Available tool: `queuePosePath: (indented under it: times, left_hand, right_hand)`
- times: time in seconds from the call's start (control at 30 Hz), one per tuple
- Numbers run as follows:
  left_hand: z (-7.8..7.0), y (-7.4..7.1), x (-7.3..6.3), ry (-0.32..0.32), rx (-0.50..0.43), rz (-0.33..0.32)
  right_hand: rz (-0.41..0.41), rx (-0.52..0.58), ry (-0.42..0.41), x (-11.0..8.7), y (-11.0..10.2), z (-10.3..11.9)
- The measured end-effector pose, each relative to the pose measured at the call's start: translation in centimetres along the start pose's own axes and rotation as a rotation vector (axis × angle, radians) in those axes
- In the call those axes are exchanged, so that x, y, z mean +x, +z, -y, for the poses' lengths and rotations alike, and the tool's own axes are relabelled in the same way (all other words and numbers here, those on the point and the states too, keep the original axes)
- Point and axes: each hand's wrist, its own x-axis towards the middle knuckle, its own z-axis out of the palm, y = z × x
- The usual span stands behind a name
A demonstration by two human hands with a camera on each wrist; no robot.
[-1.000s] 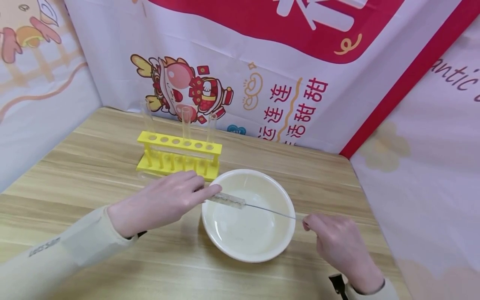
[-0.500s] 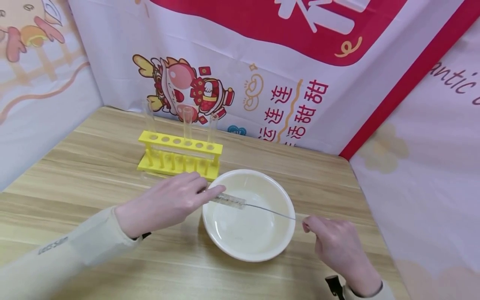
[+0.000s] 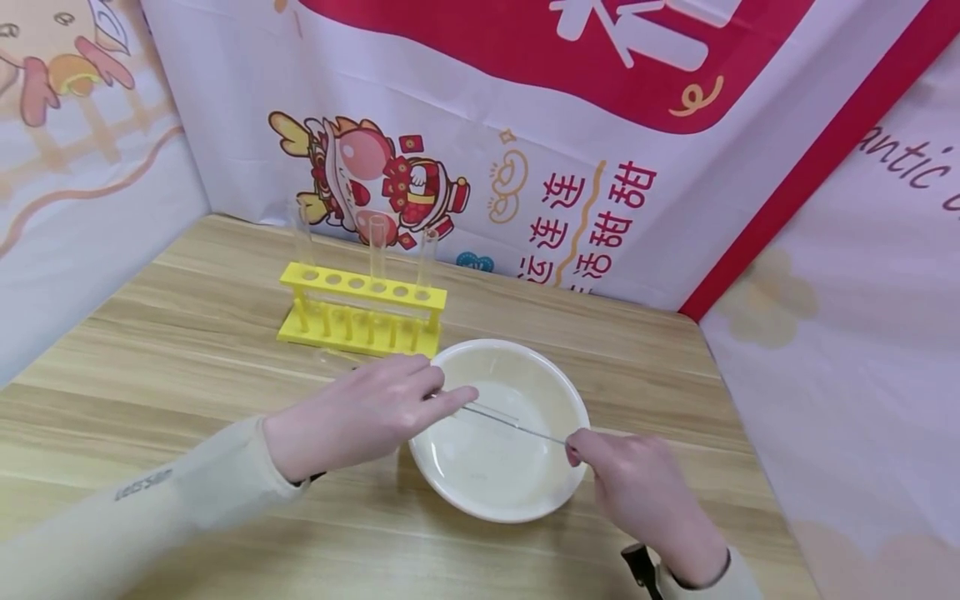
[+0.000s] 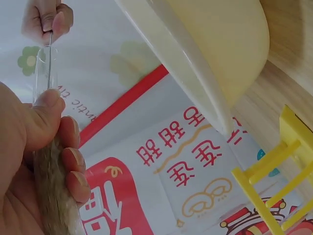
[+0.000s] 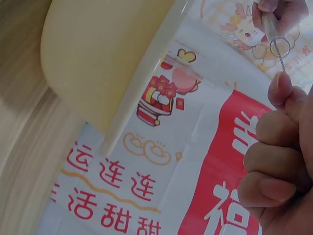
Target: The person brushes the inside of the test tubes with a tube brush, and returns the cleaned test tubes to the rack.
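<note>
Test tube (image 4: 41,76) of clear glass is gripped by the left hand (image 3: 367,412), with the fingers curled round it and the thumb laid along its wall. Its open mouth is pointed toward the right hand (image 3: 647,490), by whose fingertips a test tube brush (image 3: 543,437) is pinched at its thin wire handle (image 5: 279,58); the other fingers are folded in. The brush's bristles (image 4: 55,191) are lodged inside the tube, within the left hand's grasp. Tube and brush are held over a cream-white basin (image 3: 495,475). Near the basin, a yellow test tube rack (image 3: 344,285) is set on the wood-grain tabletop (image 3: 187,333), with three upright tubes (image 3: 377,250) held in it. Another clear tube (image 3: 328,358) is laid in front of the rack, partly hidden by the left hand. A printed banner (image 3: 450,92) is seen behind.
</note>
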Motion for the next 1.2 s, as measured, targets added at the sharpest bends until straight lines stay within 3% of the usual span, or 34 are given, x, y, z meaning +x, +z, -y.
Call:
queuePosePath:
  times: [0.37,0.5,0.63,0.7,0.83,0.93,1.03,1.2]
  left_hand:
    - [-0.8,0.6,0.6,0.004,0.018,0.032]
    - [-0.8,0.5,0.5,-0.014,0.033,0.027]
    - [-0.7,0.3,0.5,-0.047,-0.002,0.048]
    - [-0.6,0.1,0.5,-0.074,-0.035,0.07]
    - [-0.6,-0.3,0.6,-0.133,-0.112,0.119]
    - [-0.6,-0.6,0.7,-0.165,-0.163,0.142]
    - [-0.7,-0.8,0.7,-0.175,-0.195,0.16]
    - [-0.9,-1.2,0.7,-0.164,-0.227,0.187]
  right_hand:
    - [0.061,0.093,0.059,1.5,1.5,1.7]
    - [0.047,0.122,0.089,1.7,1.6,2.0]
    - [-0.003,0.061,0.072,2.0,1.7,2.0]
    - [-0.065,-0.042,0.021,2.4,1.8,2.0]
    - [-0.259,-0.299,-0.157,3.5,1.6,1.8]
    - [-0.39,-0.401,-0.289,4.3,1.4,1.7]
    - [-0.448,-0.434,-0.385,4.6,1.1,1.6]
    - [-0.456,-0.47,-0.481,4.6,0.6,1.1]
